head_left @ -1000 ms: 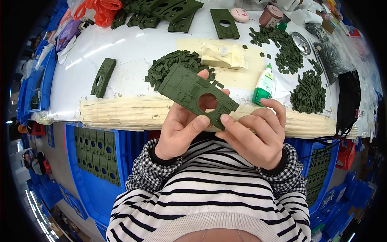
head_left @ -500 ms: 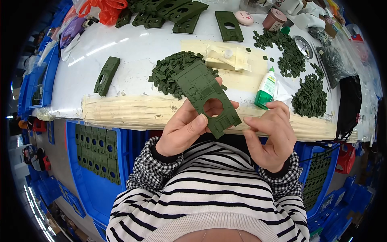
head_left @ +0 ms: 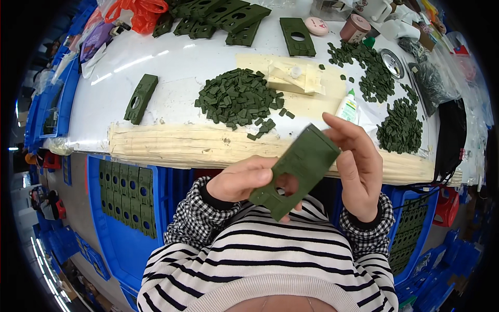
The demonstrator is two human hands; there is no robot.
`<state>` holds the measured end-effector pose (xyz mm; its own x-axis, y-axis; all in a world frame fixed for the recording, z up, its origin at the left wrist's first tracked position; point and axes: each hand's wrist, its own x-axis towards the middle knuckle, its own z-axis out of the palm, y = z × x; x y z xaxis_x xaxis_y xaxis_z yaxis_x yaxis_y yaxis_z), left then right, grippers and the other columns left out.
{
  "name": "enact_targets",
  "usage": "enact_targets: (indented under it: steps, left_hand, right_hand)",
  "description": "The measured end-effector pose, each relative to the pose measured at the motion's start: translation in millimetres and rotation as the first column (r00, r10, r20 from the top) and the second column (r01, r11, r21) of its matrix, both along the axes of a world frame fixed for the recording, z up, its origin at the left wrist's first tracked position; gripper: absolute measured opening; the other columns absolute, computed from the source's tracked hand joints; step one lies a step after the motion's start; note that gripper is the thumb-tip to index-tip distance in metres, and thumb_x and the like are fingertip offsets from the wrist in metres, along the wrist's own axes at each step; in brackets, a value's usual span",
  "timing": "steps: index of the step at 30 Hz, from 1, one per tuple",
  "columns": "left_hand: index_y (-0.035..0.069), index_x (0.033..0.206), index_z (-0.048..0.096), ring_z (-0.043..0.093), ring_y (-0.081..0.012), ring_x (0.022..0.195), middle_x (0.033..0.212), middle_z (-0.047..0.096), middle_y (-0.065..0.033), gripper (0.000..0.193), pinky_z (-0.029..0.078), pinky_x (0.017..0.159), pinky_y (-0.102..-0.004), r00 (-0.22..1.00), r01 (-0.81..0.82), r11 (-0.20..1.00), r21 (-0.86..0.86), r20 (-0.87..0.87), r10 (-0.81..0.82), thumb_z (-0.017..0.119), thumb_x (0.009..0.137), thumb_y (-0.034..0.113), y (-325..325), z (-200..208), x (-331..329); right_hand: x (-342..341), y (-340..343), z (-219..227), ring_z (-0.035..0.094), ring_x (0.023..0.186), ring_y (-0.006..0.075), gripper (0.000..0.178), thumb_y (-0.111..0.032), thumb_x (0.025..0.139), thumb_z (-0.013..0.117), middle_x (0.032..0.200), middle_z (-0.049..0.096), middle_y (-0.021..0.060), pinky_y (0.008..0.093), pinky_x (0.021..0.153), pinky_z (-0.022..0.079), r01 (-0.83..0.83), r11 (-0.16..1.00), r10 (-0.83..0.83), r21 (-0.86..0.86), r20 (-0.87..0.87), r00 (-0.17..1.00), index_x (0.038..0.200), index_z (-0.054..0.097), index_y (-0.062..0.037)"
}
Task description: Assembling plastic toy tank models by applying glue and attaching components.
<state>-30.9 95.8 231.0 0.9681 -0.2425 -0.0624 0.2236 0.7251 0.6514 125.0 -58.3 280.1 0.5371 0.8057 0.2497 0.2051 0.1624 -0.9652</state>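
My left hand (head_left: 239,179) is closed on a dark green plastic model tank hull top (head_left: 307,158) with a large round hole, thumb on its face and fingers behind. The part is tilted, its far end up to the right, above the table's front edge. My right hand (head_left: 359,171) is open beside the part's right corner, fingers spread; whether it touches the part I cannot tell. Behind that hand stands a white glue bottle (head_left: 347,107) with a green tip, its lower part hidden. A pile of small green plastic pieces (head_left: 236,96) lies beyond the held part.
Another hull top (head_left: 140,99) lies at the left, one (head_left: 297,47) at the back, and several more (head_left: 241,18) are stacked there. More small pieces (head_left: 400,125) lie at the right. A blue crate (head_left: 122,249) with rows of hull tops sits below the table.
The hull top has been swung over so its far end points right, and drawn lower toward me. My right hand has opened and risen beside it. The glue bottle is now partly covered.
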Motion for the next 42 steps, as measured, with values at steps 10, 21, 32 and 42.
enact_targets:
  steps: [10, 21, 32, 42]
  left_hand:
    - [-0.005, 0.134, 0.042, 0.059, -0.0190, 0.098, 0.104, 0.060, -0.0125, 0.061, 0.051, 0.080, -0.0295, 0.924, -0.381, 0.809, 0.447, 0.145, 0.354, 0.064, 0.093, 0.033, -4.6, 20.6, -6.4]
    - [-0.001, 0.119, 0.057, 0.062, -0.0287, 0.094, 0.104, 0.062, -0.0154, 0.065, 0.053, 0.079, -0.0346, 0.586, -0.690, -0.405, 0.601, 0.791, 0.175, 0.087, 0.063, 0.011, -2.4, 34.2, -16.0]
    - [0.000, 0.106, 0.054, 0.060, -0.0190, 0.096, 0.100, 0.063, -0.0096, 0.037, 0.046, 0.093, -0.0328, 0.444, -0.186, -0.572, 0.799, 0.587, 0.677, 0.075, 0.076, 0.005, 91.4, 27.2, -75.2]
    - [0.000, 0.100, 0.054, 0.059, -0.0261, 0.088, 0.091, 0.061, -0.0135, 0.031, 0.047, 0.081, -0.0354, 0.433, -0.069, -0.604, 0.794, 0.570, 0.699, 0.074, 0.077, 0.005, 110.2, 21.4, -70.7]
  right_hand:
    - [3.5, -4.8, 3.4, 0.059, 0.076, 0.0058, 0.026, 0.000, 0.093, 0.057, 0.085, 0.066, 0.0045, 0.0199, 0.071, 0.047, 0.085, 0.981, -0.106, -0.176, -0.115, 0.988, 0.118, 0.060, 0.0063]
    - [-4.1, 20.8, -5.6, 0.062, 0.079, 0.0096, 0.033, -0.002, 0.091, 0.061, 0.091, 0.068, 0.0097, 0.0225, 0.074, 0.048, 0.130, 0.990, -0.122, -0.049, 0.141, 0.982, 0.122, 0.057, 0.0060]
    - [5.5, 17.6, -5.5, 0.064, 0.080, 0.0177, 0.016, 0.000, 0.084, 0.066, 0.086, 0.068, 0.0126, 0.0276, 0.075, 0.049, 0.087, 0.992, -0.060, -0.087, 0.275, 0.960, 0.100, 0.066, 0.0043]
    - [17.8, 9.7, 0.0, 0.063, 0.072, 0.0207, 0.009, 0.000, 0.082, 0.069, 0.080, 0.068, 0.0118, 0.0279, 0.067, 0.048, 0.087, 0.989, -0.034, -0.119, 0.391, 0.920, 0.090, 0.068, 0.0038]
